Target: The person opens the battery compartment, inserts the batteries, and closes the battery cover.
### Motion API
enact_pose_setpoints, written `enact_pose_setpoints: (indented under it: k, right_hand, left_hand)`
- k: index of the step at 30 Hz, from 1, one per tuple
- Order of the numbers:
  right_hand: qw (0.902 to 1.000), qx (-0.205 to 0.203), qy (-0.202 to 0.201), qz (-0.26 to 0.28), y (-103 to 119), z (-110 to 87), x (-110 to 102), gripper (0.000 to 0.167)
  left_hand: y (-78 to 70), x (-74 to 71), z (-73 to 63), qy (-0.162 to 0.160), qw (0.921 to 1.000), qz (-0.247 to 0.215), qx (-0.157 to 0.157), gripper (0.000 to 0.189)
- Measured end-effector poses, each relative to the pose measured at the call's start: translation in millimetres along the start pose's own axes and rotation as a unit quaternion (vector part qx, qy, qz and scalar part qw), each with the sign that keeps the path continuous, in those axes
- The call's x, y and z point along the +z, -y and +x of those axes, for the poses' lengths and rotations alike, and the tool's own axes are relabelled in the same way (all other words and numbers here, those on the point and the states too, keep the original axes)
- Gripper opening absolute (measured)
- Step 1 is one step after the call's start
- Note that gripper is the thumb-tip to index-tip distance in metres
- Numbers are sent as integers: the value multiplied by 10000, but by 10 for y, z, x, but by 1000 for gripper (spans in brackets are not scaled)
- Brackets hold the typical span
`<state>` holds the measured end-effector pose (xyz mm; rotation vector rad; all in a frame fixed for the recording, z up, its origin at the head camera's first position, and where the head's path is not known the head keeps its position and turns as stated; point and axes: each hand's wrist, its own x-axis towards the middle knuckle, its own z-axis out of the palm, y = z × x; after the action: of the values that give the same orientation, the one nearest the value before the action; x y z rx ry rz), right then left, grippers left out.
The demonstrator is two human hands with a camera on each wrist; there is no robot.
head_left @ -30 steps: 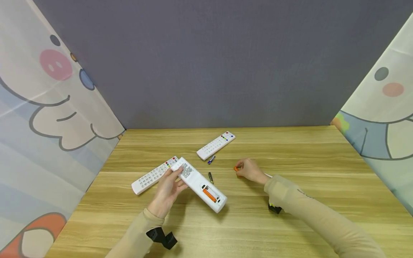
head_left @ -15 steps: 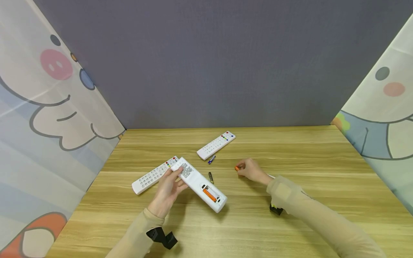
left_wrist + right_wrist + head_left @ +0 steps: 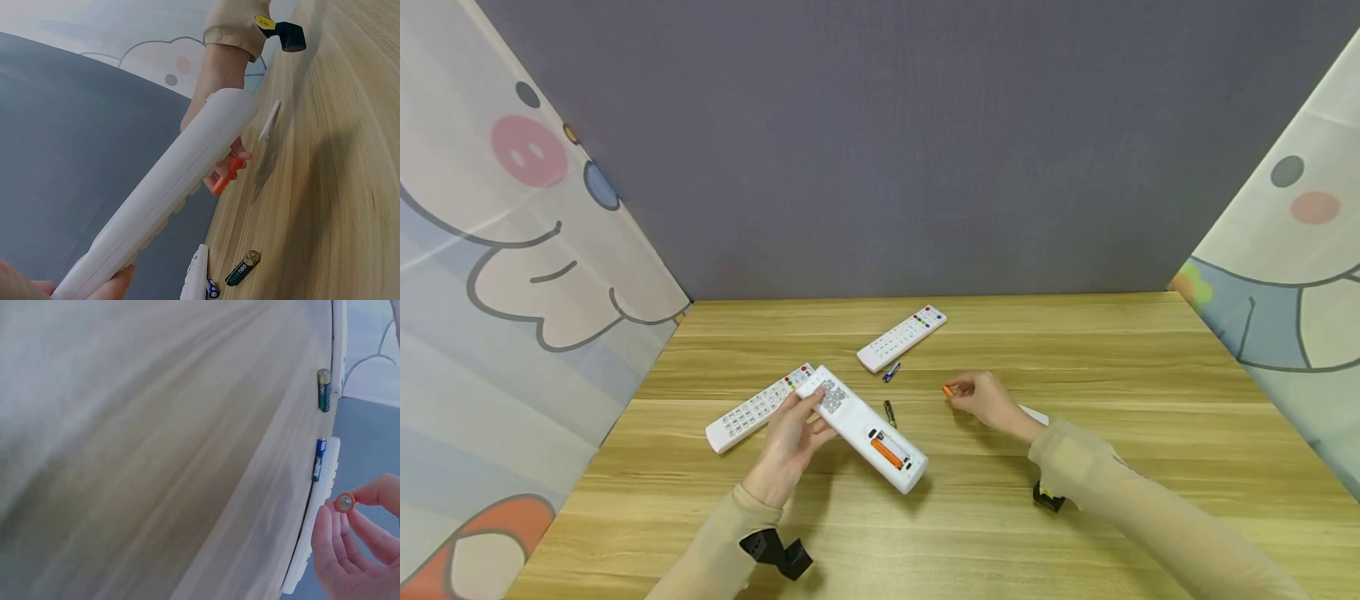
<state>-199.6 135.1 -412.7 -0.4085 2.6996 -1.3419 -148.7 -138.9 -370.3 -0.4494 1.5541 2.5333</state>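
My left hand (image 3: 787, 446) grips the upper end of a white remote control (image 3: 857, 421), its back turned up and tilted above the table. The battery compartment is uncovered, with one orange battery (image 3: 887, 453) in its left slot; the slot beside it shows bare. My right hand (image 3: 988, 401) pinches a second orange battery (image 3: 345, 502) between thumb and fingers, to the right of the remote and apart from it. In the right wrist view that battery points end-on to the camera. A dark green battery (image 3: 890, 413) and a blue battery (image 3: 891, 372) lie on the table between the hands.
Two more white remotes lie buttons up: one at the left (image 3: 752, 414), partly behind the held remote, and one at the back (image 3: 902, 338). A thin white piece (image 3: 1034, 413) lies by my right wrist, partly hidden. A grey panel (image 3: 925, 150) stands behind the wooden table (image 3: 1120, 367).
The right hand has shifted slightly and turned the orange battery in its fingertips; its forearm has moved a little right, uncovering more of the white piece. The left hand and remote stay put.
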Motion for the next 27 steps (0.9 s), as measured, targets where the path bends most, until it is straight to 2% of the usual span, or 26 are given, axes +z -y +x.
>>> enact_pose_setpoints:
  k: [8, 20, 27]
  right_hand:
    - [9995, 7, -144, 272, 83, -93, 14, 29]
    - [9972, -561, -496, 47, 301, -285, 60, 24]
    - [9936, -954, -589, 133, 440, -401, 110, 24]
  left_hand:
    - [-5, 6, 0, -18, 10000, -17, 8, 24]
    - [-6, 10, -22, -54, 9999, -125, -23, 25]
    - [-22, 29, -18, -26, 9998, -208, -38, 27]
